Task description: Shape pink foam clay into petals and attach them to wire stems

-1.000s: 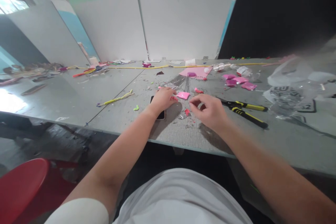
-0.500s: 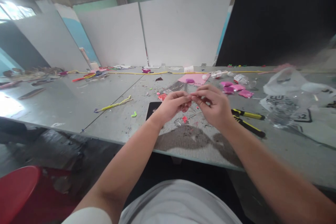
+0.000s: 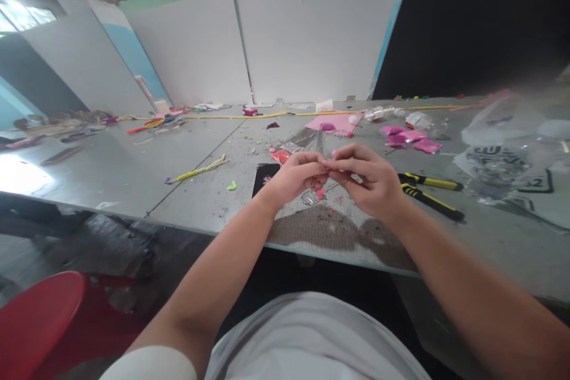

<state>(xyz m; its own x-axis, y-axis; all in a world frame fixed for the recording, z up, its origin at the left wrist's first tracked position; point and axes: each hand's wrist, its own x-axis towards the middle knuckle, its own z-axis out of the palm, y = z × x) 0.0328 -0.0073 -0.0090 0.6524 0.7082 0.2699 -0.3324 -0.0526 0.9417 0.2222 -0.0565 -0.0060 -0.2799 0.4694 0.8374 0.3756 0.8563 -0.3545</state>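
My left hand (image 3: 299,178) and my right hand (image 3: 371,181) meet at the fingertips above the table. Both are closed in a pinch, and whatever sits between them is too small or hidden to make out. Under them lie a bit of red clay-like stuff (image 3: 320,193) and a small clear plastic piece (image 3: 309,198). A red packet (image 3: 280,157) is just beyond my left hand, and a dark flat card or case (image 3: 262,178) shows partly behind my left wrist. To the right of my right hand lie black and yellow pliers-like handles (image 3: 434,202).
Pink packets (image 3: 412,135) and a pink sheet (image 3: 342,123) lie farther back on the grey table (image 3: 187,214). A white plastic bag (image 3: 490,148) stands at the right. A yellow twisted strip (image 3: 198,170) and a green piece (image 3: 232,186) lie left. A red chair (image 3: 44,314) is below left.
The view has shifted a little, so the table things sit slightly higher and farther right. My hands stay joined at the fingertips, with slight finger movement.
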